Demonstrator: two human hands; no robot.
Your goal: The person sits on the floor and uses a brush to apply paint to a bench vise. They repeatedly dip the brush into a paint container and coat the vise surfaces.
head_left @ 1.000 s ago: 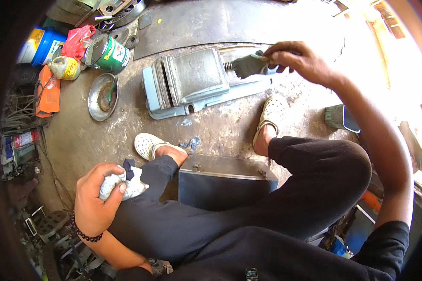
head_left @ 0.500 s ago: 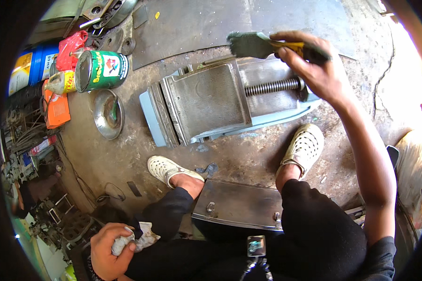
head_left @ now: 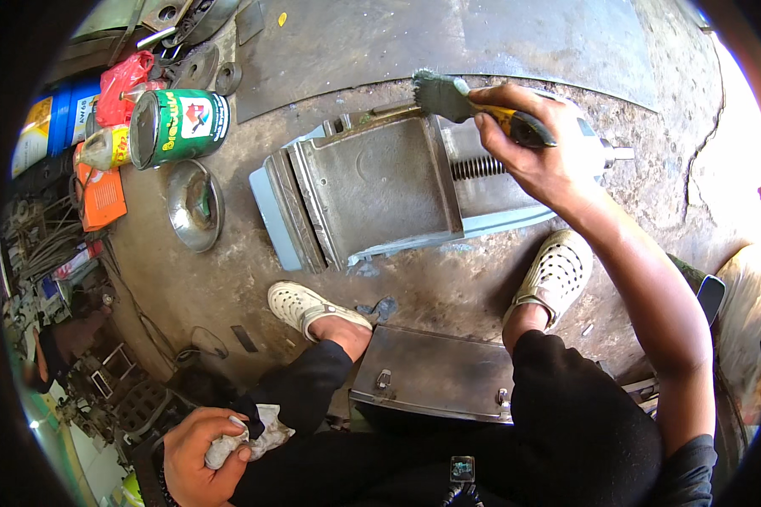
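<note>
My right hand [head_left: 537, 144] is wrapped round the yellow and black handle of a paintbrush [head_left: 448, 95]. Its dark, paint-coated bristles point left, over the far edge of a machine vise [head_left: 380, 182]; whether they touch it I cannot tell. The vise lies on the floor in front of me, with bare grey metal on top, light blue paint on its sides and a threaded screw toward the right. Down at the lower left, my left hand [head_left: 203, 456] grips a crumpled whitish rag [head_left: 266, 431] by my thigh.
Left of the vise stand a metal bowl [head_left: 196, 207] with green paint inside, a green paint can [head_left: 177, 128], a blue bucket [head_left: 68, 114] and an orange box [head_left: 101, 198]. A metal toolbox [head_left: 431, 372] lies between my legs. Sheet metal [head_left: 347, 51] covers the far floor.
My right hand has moved down and left with the paintbrush, nearer the vise's far edge. The left hand stays by my thigh with the rag.
</note>
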